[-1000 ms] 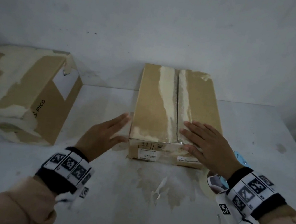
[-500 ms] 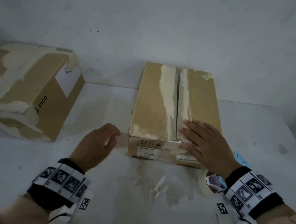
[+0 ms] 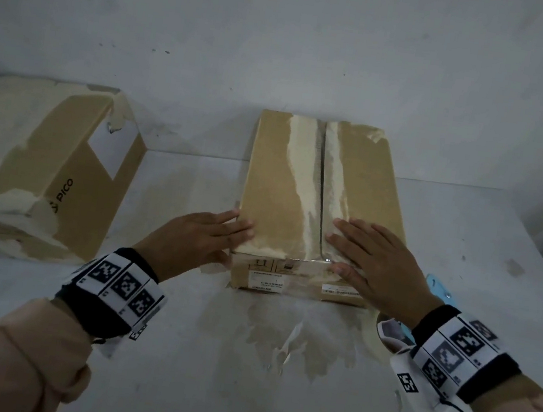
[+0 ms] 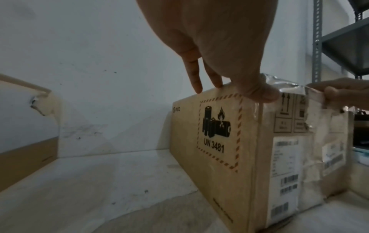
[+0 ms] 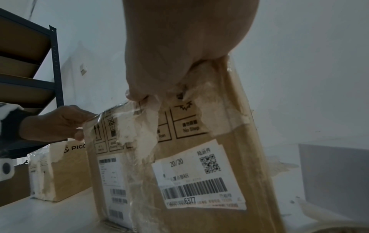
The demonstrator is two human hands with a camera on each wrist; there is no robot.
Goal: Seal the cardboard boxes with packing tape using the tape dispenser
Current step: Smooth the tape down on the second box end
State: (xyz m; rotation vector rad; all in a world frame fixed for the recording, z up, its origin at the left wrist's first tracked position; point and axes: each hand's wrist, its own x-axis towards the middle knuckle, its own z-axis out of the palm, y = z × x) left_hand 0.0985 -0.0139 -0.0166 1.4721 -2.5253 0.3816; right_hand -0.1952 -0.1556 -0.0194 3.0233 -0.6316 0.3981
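Observation:
A closed cardboard box (image 3: pixel 282 190) stands mid-table, its two top flaps meeting at a lengthwise seam with torn old tape. My left hand (image 3: pixel 221 237) touches its near left corner, fingers straight on the top edge and thumb on the front face. My right hand (image 3: pixel 344 246) lies flat on the right flap, thumb over the front edge. The left wrist view shows my left hand's fingers (image 4: pixel 215 78) on the box (image 4: pixel 219 141) rim. The light blue tape dispenser (image 3: pixel 437 286) with its tape roll (image 3: pixel 391 335) lies on the table, mostly hidden behind my right wrist.
A second, larger cardboard box (image 3: pixel 28 156) with peeled tape patches lies at the left of the white table (image 3: pixel 238 391). A wall stands right behind both boxes. A dark metal shelf rack (image 5: pixel 54 71) shows in the wrist views.
My left hand, beside the box a second ago and loosely curled half a second ago, now rests on the box's near left corner. My right hand stays flat on the right flap.

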